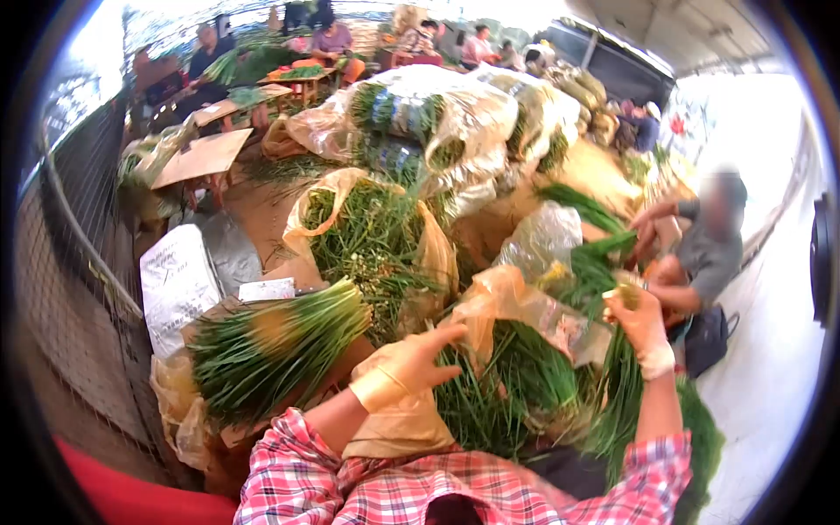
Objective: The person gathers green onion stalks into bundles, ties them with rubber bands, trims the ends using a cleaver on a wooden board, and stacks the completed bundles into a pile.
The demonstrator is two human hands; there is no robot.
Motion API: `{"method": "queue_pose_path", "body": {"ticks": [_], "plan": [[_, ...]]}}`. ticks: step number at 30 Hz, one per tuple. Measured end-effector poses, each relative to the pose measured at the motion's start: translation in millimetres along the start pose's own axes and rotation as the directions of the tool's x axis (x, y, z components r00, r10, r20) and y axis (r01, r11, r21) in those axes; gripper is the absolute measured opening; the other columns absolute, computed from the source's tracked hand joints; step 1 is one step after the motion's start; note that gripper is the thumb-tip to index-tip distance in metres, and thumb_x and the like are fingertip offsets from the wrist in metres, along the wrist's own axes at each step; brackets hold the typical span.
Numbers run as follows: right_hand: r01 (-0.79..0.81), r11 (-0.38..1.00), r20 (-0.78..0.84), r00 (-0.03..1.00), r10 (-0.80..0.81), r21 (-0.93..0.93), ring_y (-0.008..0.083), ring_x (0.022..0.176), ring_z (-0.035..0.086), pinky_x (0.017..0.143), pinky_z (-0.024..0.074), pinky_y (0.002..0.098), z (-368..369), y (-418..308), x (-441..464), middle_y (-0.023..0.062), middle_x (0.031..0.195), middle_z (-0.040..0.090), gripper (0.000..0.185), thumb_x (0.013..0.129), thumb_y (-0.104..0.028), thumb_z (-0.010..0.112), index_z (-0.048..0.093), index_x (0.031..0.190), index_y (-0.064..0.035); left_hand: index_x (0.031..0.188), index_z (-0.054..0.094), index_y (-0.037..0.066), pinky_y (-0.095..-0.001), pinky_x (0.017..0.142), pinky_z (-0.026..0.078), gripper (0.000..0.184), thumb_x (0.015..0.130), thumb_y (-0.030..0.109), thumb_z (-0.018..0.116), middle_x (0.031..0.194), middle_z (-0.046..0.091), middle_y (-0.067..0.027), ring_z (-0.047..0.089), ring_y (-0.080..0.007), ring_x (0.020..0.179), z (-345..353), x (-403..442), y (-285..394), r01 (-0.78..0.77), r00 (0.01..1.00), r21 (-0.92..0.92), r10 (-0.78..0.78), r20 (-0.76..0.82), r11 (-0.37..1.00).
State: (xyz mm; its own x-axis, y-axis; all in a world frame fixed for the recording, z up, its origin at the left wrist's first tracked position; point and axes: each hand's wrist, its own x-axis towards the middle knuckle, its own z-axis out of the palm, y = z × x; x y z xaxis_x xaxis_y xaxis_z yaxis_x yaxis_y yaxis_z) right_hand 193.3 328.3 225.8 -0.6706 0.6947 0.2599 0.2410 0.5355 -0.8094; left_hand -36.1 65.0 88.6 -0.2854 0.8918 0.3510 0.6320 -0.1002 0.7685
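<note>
The right hand (640,328) has its fingers clamped on a bunch of greens (618,381), which hangs down beside the orange bag (492,302). The left hand (409,366), fingers apart, hovers between that bag and a pile of stalks (280,350).

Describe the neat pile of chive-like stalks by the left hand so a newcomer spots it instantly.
Find the open plastic bag stuffed with tangled greens, mid-view. Below it to the left, beside the left hand, lies the pile of chive-like stalks. Unlike the bag's tangle, these stalks lie roughly parallel, with their pale ends together at the upper right.
</note>
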Motion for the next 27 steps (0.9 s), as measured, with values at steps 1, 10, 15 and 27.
{"method": "queue_pose_path", "body": {"ticks": [1, 10, 15, 27], "plan": [[0.107, 0.993, -0.044, 0.994, -0.104, 0.056, 0.0118, 0.065, 0.058, 0.06, 0.0472, 0.0255, 1.8, -18.2, 7.1, 0.0037, 0.075, 0.06, 0.016, 0.087, -0.012, 0.061, 0.058, 0.095, 0.0023, 0.133, 0.041, 0.009, -0.0356, 0.09, 0.046, 0.068, 0.072, 0.015, 0.072, 0.127, 0.051, -0.016, 0.055, -0.0294, 0.111, -7.3, 3.1, 29.7, 0.058, 0.998, 0.046, -0.059, 0.025, 0.997], [0.426, 0.565, -0.16, 0.874, -0.459, 0.707, 0.0174, 0.091, 0.062, 0.086, 0.0521, 0.0456, 105.2, -189.5, 47.3, 0.0057, 0.096, 0.063, 0.032, 0.086, -0.025, 0.063, 0.058, 0.111, -0.0052, 0.143, 0.022, 0.012, -0.0449, 0.114, 0.01, 0.113, 0.051, 0.028, 0.084, 0.148, 0.019, -0.0174, 0.012, -0.0322, 0.139, -107.9, -2.7, 75.4, -0.113, 0.696, 0.525, 0.444, -0.564, 0.844], [-0.051, 0.166, 0.137, 0.814, -0.564, 0.985, 0.0161, 0.087, 0.063, 0.079, 0.0525, 0.0346, 262.0, -212.2, 43.8, 0.0085, 0.091, 0.065, 0.027, 0.088, -0.033, 0.058, 0.057, 0.102, -0.0099, 0.141, 0.028, 0.009, -0.0525, 0.11, 0.011, 0.115, 0.048, 0.049, 0.081, 0.147, 0.024, -0.0178, 0.014, -0.038, 0.138, -178.7, -39.3, 101.3, 0.258, 0.721, 0.853, 0.497, -0.483, 0.454], [-0.704, -0.1, 0.701, 0.663, 0.262, 0.703, 0.022, 0.09, 0.061, 0.085, 0.0498, 0.0377, 498.9, 52.5, 7.3, 0.0061, 0.098, 0.065, 0.027, 0.08, -0.018, 0.069, 0.062, 0.104, -0.0079, 0.146, 0.01, 0.016, -0.0671, 0.101, 0.013, 0.12, 0.053, 0.044, 0.081, 0.151, 0.014, -0.0119, 0.012, -0.0417, 0.137, -75.9, -117.4, -158.8, 0.608, 0.734, 0.717, -0.587, -0.342, 0.341]]}}
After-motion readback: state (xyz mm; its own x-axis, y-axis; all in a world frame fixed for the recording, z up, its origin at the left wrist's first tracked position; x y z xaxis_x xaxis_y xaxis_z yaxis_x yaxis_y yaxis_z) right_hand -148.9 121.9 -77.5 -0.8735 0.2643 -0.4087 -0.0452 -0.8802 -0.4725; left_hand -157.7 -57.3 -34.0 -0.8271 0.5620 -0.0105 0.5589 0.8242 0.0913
